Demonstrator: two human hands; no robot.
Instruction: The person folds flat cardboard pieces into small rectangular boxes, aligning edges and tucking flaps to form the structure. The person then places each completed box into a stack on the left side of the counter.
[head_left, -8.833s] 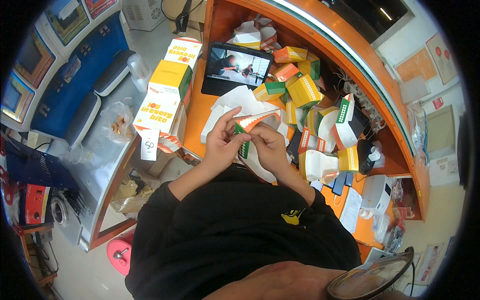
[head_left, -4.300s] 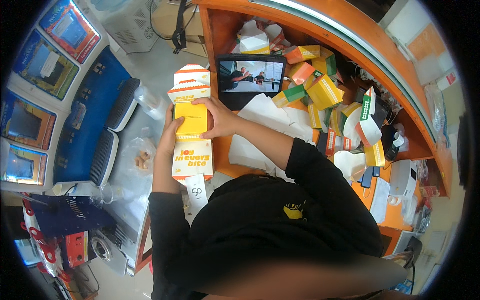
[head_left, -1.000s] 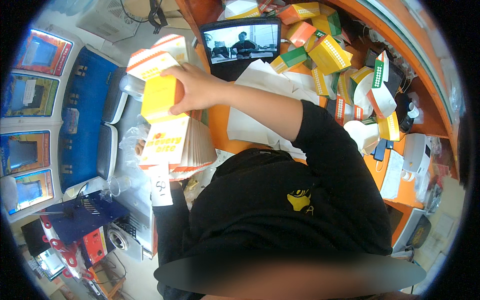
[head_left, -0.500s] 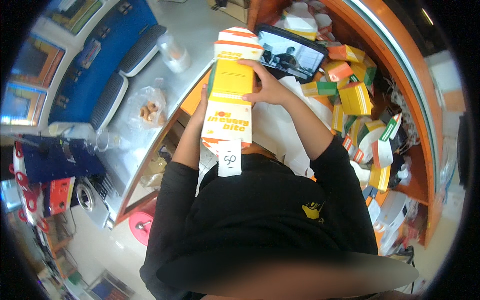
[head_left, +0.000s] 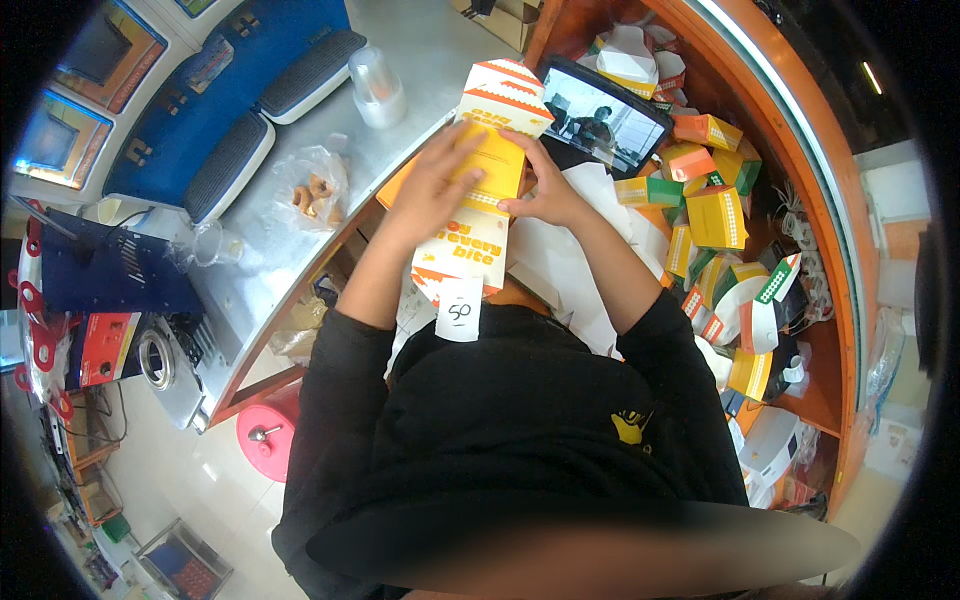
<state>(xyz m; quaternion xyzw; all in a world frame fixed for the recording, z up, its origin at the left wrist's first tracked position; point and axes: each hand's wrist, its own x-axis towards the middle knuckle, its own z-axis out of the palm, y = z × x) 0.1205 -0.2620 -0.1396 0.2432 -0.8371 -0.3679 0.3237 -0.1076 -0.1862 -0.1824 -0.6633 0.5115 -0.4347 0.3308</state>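
An unfolded, flattish carton (head_left: 497,180) in white, yellow and orange stretches away from my body, its flaps spread at both ends. My left hand (head_left: 435,190) lies across the left side of its yellow panel, fingers extended and a little apart. On the right edge, my right hand (head_left: 550,188) holds the carton, with fingers on the yellow panel and the thumb lower down. A small white paper slip (head_left: 458,311) with handwriting rests at the near end. The carton's left edge is partly hidden under my left hand.
Right of me, an orange wooden compartment holds many folded cartons (head_left: 715,215). A tablet (head_left: 603,115) leans at its far end; white sheets (head_left: 575,258) lie nearer. On the metal counter (head_left: 300,165) stand clear cups (head_left: 377,88) and a plastic bag of ring-shaped snacks (head_left: 312,192). A pink bin (head_left: 268,442) is below.
My left hand has moved from the carton's left edge up onto its yellow panel. My right hand keeps its hold. The carton tilts slightly more to the right.
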